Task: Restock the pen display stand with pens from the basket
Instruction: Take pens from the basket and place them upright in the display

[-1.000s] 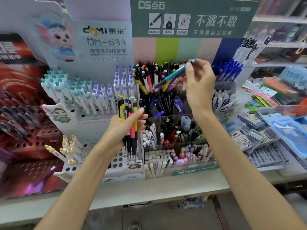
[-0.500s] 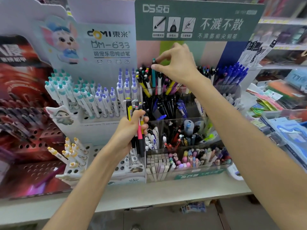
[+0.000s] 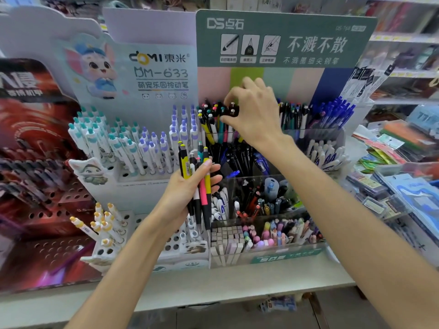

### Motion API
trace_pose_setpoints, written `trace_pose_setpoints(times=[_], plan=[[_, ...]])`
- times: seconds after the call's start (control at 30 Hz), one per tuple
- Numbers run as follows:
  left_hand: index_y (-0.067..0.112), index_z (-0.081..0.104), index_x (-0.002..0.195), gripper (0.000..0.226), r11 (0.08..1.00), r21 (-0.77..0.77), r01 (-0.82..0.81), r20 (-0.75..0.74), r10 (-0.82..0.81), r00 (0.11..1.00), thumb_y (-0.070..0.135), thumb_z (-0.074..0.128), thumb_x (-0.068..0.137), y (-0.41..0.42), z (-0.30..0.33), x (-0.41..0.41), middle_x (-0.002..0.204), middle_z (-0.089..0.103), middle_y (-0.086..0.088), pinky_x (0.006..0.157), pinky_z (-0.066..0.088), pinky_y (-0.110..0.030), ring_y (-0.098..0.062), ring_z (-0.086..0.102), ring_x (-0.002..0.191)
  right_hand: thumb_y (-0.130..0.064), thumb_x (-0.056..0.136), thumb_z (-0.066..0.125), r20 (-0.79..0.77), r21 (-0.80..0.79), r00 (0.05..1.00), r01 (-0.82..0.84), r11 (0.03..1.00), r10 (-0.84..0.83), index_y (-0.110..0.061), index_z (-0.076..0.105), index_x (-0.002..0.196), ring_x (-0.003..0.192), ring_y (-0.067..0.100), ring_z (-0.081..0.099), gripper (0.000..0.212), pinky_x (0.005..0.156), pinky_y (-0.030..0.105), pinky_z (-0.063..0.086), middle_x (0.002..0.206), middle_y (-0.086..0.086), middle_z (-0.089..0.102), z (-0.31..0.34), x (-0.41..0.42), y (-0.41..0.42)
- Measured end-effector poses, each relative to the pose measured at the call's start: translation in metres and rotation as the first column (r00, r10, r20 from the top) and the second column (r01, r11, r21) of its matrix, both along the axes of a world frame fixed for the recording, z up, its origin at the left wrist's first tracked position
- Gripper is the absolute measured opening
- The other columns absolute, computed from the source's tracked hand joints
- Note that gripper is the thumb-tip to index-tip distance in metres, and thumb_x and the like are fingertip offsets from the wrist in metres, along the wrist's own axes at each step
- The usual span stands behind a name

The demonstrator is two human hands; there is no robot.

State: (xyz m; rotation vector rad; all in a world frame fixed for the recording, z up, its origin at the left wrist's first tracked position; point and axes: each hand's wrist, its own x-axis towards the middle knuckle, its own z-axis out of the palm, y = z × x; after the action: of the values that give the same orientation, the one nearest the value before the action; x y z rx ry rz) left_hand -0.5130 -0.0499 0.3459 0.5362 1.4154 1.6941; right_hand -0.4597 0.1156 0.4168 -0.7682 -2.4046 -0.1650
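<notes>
The clear pen display stand point(image 3: 261, 181) with a green header stands at centre, its tiers full of pens. My left hand point(image 3: 187, 188) grips a bunch of pens point(image 3: 202, 184), yellow, pink, black and teal, upright in front of the stand's left edge. My right hand point(image 3: 251, 112) reaches over the top-left compartment. Its thumb and forefinger curl round the tops of dark pens point(image 3: 231, 108) there. A teal pen point(image 3: 221, 129) stands in that compartment just left of the thumb. No basket is in view.
A white DOMI stand point(image 3: 142, 148) with teal and purple click pens stands to the left, and a red perforated stand point(image 3: 35, 186) further left. Blue pens point(image 3: 335, 112) fill the top right. Packaged stationery point(image 3: 399, 186) lies on the right shelf. The shelf edge point(image 3: 213, 293) runs below.
My right hand swung the teal pen from slanted to upright, lowered it into the top-left compartment, and now sits lower on the pen tops. The left hand's bunch stayed put.
</notes>
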Motion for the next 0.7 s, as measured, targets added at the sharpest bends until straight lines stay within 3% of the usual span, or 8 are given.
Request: trace_pose_setpoints(times=[0.07, 0.1, 0.17, 0.23, 0.43, 0.53, 0.6, 0.7], plan=[[0.018, 0.068, 0.098, 0.017, 1.000, 0.004, 0.014, -0.020, -0.014, 1.000, 0.030, 0.059, 0.090, 0.001, 0.000, 0.001, 0.099, 0.075, 0.007, 0.072, 0.057, -0.021, -0.008, 0.071, 0.088, -0.040, 0.081, 0.070, -0.198, -0.069, 0.979, -0.052, 0.996, 0.037, -0.018, 0.062, 0.092, 0.086, 0.015, 0.046, 0.026, 0.073, 0.027, 0.032, 0.086, -0.008, 0.052, -0.004, 0.009, -0.012], [0.019, 0.067, 0.099, 0.017, 1.000, 0.006, 0.017, -0.023, -0.016, 1.000, 0.030, 0.060, 0.090, 0.001, 0.001, 0.001, 0.099, 0.075, 0.007, 0.072, 0.057, -0.021, -0.008, 0.071, 0.088, -0.042, 0.082, 0.069, -0.215, -0.195, 0.975, -0.093, 0.976, 0.050, -0.019, 0.063, 0.088, 0.081, 0.011, 0.045, 0.024, 0.070, 0.025, 0.032, 0.078, -0.012, 0.049, -0.004, 0.015, -0.018], [0.019, 0.067, 0.101, 0.017, 1.000, 0.014, 0.016, -0.020, -0.016, 1.000, 0.029, 0.063, 0.088, 0.003, 0.001, 0.002, 0.098, 0.075, 0.005, 0.072, 0.057, -0.022, -0.008, 0.071, 0.087, -0.048, 0.083, 0.067, -0.085, -0.518, 0.990, -0.144, 0.843, 0.117, -0.021, 0.071, 0.086, 0.072, 0.003, 0.051, 0.027, 0.064, 0.020, 0.036, 0.072, -0.018, 0.054, -0.007, 0.026, -0.026], [0.018, 0.067, 0.101, 0.015, 1.000, 0.023, 0.021, -0.024, -0.021, 1.000, 0.026, 0.064, 0.087, 0.006, 0.001, 0.003, 0.096, 0.075, 0.003, 0.070, 0.057, -0.021, -0.010, 0.072, 0.087, -0.050, 0.082, 0.067, -0.030, -0.712, 0.978, -0.167, 0.682, 0.209, -0.020, 0.076, 0.091, 0.067, -0.009, 0.054, 0.032, 0.059, 0.010, 0.037, 0.073, -0.016, 0.062, -0.012, 0.036, -0.031], [0.014, 0.066, 0.110, 0.022, 0.996, 0.043, 0.080, -0.030, -0.079, 0.996, 0.020, 0.063, 0.088, 0.013, -0.001, 0.010, 0.097, 0.075, -0.001, 0.072, 0.057, -0.022, -0.015, 0.072, 0.091, -0.033, 0.086, 0.068, -0.171, -0.839, 0.978, -0.206, 0.503, 0.115, -0.018, 0.075, 0.096, 0.057, -0.018, 0.053, 0.019, 0.053, 0.001, 0.039, 0.073, -0.017, 0.064, -0.022, 0.058, -0.029], [0.015, 0.067, 0.108, 0.021, 0.997, 0.047, 0.055, -0.004, -0.055, 0.998, 0.024, 0.063, 0.089, 0.015, -0.002, 0.007, 0.099, 0.075, -0.003, 0.078, 0.058, -0.026, -0.016, 0.072, 0.093, -0.021, 0.092, 0.062, -0.411, -0.845, 0.908, -0.346, 0.408, -0.079, -0.007, 0.067, 0.103, 0.058, -0.007, 0.061, 0.019, 0.057, 0.009, 0.050, 0.078, -0.006, 0.067, -0.015, 0.069, -0.021], [0.018, 0.066, 0.106, 0.018, 0.998, 0.054, 0.041, 0.008, -0.042, 0.999, 0.025, 0.061, 0.090, 0.014, -0.002, 0.004, 0.102, 0.074, 0.002, 0.076, 0.058, -0.023, -0.014, 0.071, 0.094, -0.016, 0.094, 0.058, -0.602, -0.757, 0.757, -0.440, 0.484, -0.254, -0.008, 0.064, 0.101, 0.066, 0.002, 0.067, 0.012, 0.062, 0.015, 0.054, 0.083, -0.001, 0.069, -0.006, 0.075, -0.009], [0.020, 0.065, 0.102, 0.014, 0.998, 0.056, 0.033, 0.002, -0.034, 0.999, 0.027, 0.061, 0.090, 0.014, -0.002, 0.001, 0.101, 0.074, 0.007, 0.071, 0.056, -0.019, -0.010, 0.071, 0.094, -0.014, 0.094, 0.058, -0.817, -0.520, 0.492, -0.405, 0.752, -0.299, -0.013, 0.062, 0.094, 0.074, 0.011, 0.069, 0.005, 0.069, 0.023, 0.057, 0.084, 0.001, 0.069, 0.010, 0.081, 0.014]])
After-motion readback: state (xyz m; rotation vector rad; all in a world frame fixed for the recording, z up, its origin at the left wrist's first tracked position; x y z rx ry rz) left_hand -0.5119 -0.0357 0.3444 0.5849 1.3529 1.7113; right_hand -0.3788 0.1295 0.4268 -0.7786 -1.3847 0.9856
